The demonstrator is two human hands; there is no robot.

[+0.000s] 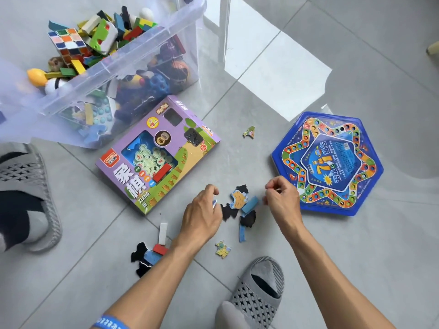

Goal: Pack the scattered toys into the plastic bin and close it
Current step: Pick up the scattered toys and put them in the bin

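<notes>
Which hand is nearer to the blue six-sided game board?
The right hand. It is beside the blue game board's lower left edge. The left hand is further away, beyond the puzzle pieces, close to the purple box.

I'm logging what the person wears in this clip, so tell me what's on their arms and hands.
Both forearms are bare, with no sleeves in view. The left arm has a blue wristband with pale lettering, near the bottom edge. The left hand and right hand wear no gloves; no rings or watch show.
</notes>
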